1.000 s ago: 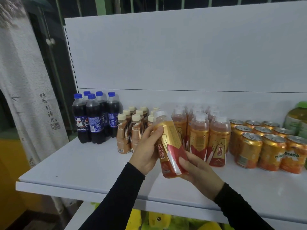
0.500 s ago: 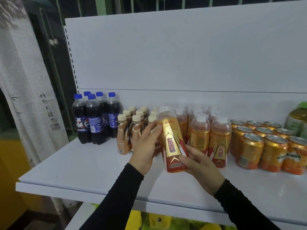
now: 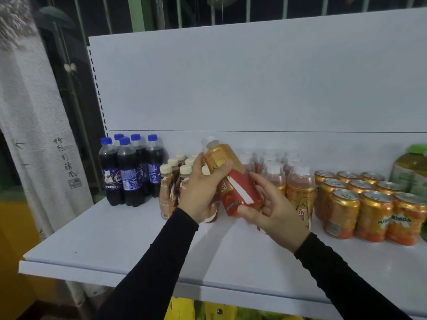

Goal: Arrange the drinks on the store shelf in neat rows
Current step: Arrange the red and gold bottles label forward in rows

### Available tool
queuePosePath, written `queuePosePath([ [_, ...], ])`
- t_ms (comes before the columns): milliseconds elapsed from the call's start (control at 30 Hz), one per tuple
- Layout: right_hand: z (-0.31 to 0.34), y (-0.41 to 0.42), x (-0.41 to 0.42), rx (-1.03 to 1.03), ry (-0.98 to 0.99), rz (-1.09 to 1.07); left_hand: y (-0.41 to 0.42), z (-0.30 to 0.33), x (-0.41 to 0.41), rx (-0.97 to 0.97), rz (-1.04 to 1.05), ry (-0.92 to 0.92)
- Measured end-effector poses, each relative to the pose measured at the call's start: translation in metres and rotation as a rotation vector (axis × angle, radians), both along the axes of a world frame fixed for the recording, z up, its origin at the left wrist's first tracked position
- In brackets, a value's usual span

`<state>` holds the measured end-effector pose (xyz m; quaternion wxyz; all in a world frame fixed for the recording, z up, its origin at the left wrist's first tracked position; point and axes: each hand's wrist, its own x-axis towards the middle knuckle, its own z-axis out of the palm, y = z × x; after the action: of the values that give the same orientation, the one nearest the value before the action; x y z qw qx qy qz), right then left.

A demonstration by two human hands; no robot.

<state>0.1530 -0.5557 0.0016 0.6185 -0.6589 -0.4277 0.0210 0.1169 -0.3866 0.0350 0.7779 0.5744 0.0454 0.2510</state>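
Tilted over now, the gold-and-red bottle [image 3: 231, 179] leans cap-left where it stood nearly upright a moment ago, lifted above the white shelf [image 3: 120, 241]. Left hand [image 3: 203, 192] wraps its gold shoulder; right hand [image 3: 272, 209] cups the red base, white cap blurred.

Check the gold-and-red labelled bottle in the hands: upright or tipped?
Tipped. The gold-and-red labelled bottle leans with its white cap up-left, held off the white shelf by the left hand and right hand.

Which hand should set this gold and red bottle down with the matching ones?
Probably the right hand: it grips the bottle at its base and is nearest the matching bottles. The left hand holds its upper part.
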Motion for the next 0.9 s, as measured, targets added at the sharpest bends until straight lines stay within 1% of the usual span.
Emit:
queuePosePath([
  [67, 0.006, -0.003, 0.002, -0.039, -0.093, -0.024, 0.000, 0.008, 0.001, -0.085, -0.019, 0.015],
  [167, 0.011, -0.002, 0.006, -0.080, -0.238, -0.136, -0.005, 0.018, -0.002, -0.194, -0.076, 0.071],
  [333, 0.025, 0.001, 0.007, -0.099, -0.339, -0.266, -0.015, 0.028, -0.007, -0.316, -0.175, 0.112],
  [467, 0.030, 0.004, 0.007, -0.024, -0.343, -0.298, -0.011, 0.032, -0.001, -0.468, -0.205, 0.204],
  [567, 0.031, 0.005, 0.009, -0.020, -0.351, -0.307, -0.008, 0.032, 0.004, -0.526, -0.233, 0.229],
  [767, 0.029, 0.005, 0.011, -0.030, -0.356, -0.311, -0.003, 0.026, 0.009, -0.573, -0.244, 0.228],
  [900, 0.028, 0.005, 0.012, -0.033, -0.331, -0.294, -0.005, 0.025, 0.009, -0.540, -0.222, 0.218],
])
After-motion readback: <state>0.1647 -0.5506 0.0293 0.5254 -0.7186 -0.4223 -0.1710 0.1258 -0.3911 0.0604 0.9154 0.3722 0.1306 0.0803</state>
